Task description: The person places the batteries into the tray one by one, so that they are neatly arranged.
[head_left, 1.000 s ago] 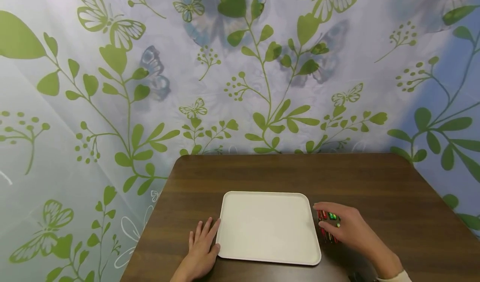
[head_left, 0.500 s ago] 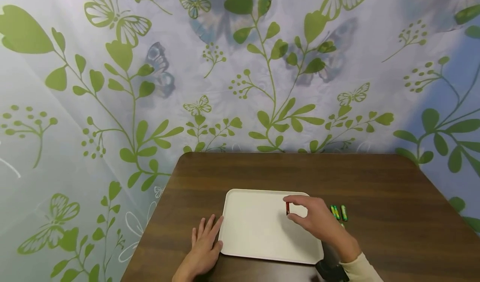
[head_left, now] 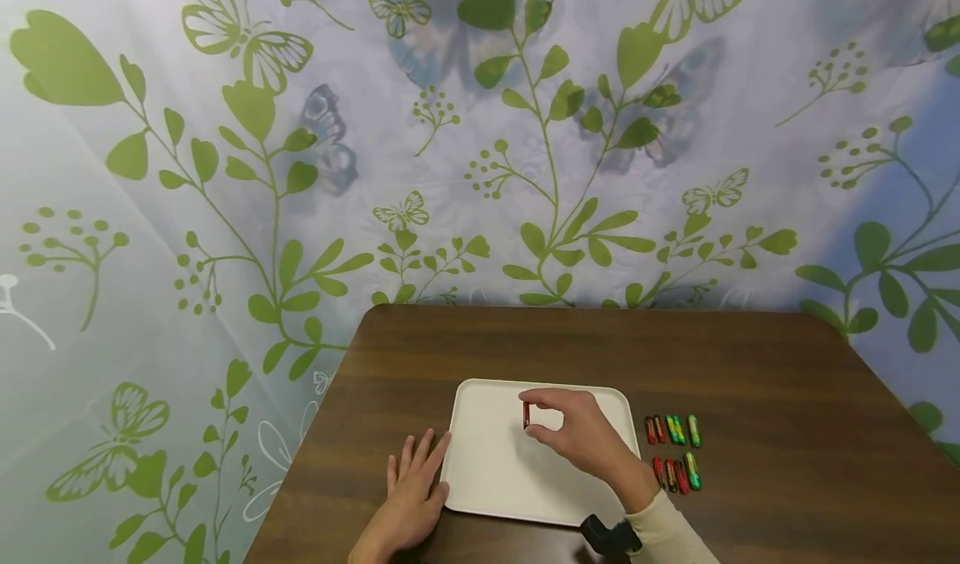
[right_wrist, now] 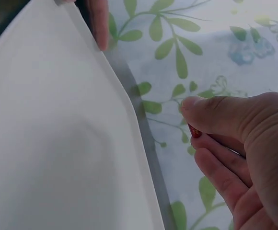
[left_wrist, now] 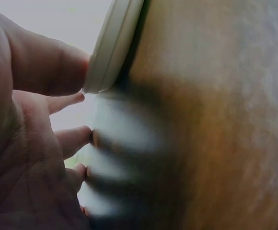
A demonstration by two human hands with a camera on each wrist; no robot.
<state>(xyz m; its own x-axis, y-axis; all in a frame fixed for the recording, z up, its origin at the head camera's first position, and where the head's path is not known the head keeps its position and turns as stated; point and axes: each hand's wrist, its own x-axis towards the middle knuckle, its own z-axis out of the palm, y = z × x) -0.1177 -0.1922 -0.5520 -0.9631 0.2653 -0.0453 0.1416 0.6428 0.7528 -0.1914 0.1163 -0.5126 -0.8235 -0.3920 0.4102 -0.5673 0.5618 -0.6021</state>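
There's the red battery (head_left: pixel 527 415), upright, pinched between thumb and fingers of the right hand (head_left: pixel 585 435) over the white tray (head_left: pixel 487 476), the left hand (head_left: pixel 408 496), fingers spread, touching its left rim.

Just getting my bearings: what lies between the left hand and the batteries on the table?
In the head view, the tray lies between the left hand and those batteries; the right hand pinches a red battery above the tray.
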